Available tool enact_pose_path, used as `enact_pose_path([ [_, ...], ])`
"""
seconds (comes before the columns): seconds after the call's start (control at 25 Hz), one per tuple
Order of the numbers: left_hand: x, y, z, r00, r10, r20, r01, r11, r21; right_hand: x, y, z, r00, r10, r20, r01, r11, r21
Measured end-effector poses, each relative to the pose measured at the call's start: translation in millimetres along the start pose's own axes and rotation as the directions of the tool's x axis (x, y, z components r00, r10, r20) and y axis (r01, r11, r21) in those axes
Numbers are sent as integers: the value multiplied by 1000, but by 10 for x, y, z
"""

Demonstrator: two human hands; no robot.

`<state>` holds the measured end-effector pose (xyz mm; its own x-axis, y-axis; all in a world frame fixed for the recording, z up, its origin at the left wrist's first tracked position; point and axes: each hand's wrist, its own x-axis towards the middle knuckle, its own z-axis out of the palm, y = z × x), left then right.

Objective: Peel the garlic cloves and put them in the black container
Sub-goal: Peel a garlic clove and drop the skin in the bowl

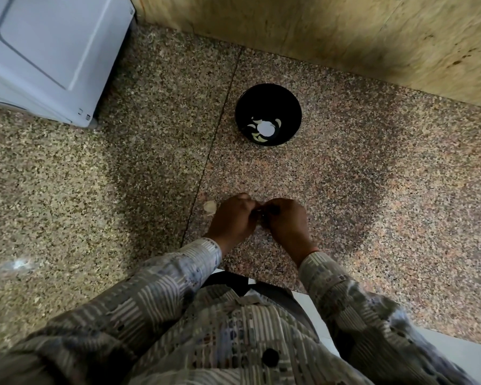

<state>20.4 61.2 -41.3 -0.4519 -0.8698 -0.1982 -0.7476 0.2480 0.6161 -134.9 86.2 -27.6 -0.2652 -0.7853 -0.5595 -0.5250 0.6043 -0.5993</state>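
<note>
One black container (268,118) stands upright on the speckled stone counter (372,190), well apart from the hands. About five peeled cloves (259,138) lie in its bottom.

Two hands are in view. The left hand (233,218) and right hand (287,221) meet fingertip to fingertip with fingers curled. What they pinch is hidden, so the grip cannot be told.

One pale garlic piece (210,207) lies just beside the left hand.

One white appliance (53,51) bounds the far left and one wall (345,29) the far side. One seam (217,134) crosses the counter. Bare stone lies between hands and container.
</note>
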Motion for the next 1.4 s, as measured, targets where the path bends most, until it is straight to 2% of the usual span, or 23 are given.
enact_pose_path([
  [0.08,-13,-35,7,1000,-6,-15,6,1000,8,-7,-6,7,998,-50,-39,48,998,-48],
  [0.24,32,-18,-5,999,-27,-47,28,999,18,203,-41,-135,994,96,47,-95,995,-19],
  [0.4,70,-50,27,997,-62,-50,58,996,-74,369,-115,-170,987,156,36,-150,979,-138],
  [0.48,92,-71,24,998,-63,-27,60,993,-99,400,-118,-184,986,141,84,-118,964,-240],
  [0.56,113,-77,11,999,-50,-19,48,995,-88,410,-123,-182,979,163,119,-129,959,-253],
  [0.68,136,-84,-9,999,-34,-38,30,995,-94,425,-154,-179,974,225,29,-216,958,-188],
  [0.8,143,-64,-11,998,-52,-40,48,992,-115,416,-150,-183,980,173,101,-143,957,-251],
  [0.96,148,-53,-5,996,-83,-35,79,990,-113,396,-145,-183,978,210,0,-206,960,-190],
  [1.08,133,-39,-4,996,-83,-36,78,990,-117,365,-149,-220,984,135,115,-103,963,-249],
  [1.28,92,-7,-145,990,-139,2,136,966,-218,160,-98,-256,993,3,118,3,999,-52],
  [1.36,46,130,-196,974,-227,13,217,912,-348,26,-80,-383,984,-2,179,-31,983,181],
  [1.4,17,238,-232,951,-305,41,288,835,-469,-53,-97,-480,976,-14,216,-53,953,299],
])
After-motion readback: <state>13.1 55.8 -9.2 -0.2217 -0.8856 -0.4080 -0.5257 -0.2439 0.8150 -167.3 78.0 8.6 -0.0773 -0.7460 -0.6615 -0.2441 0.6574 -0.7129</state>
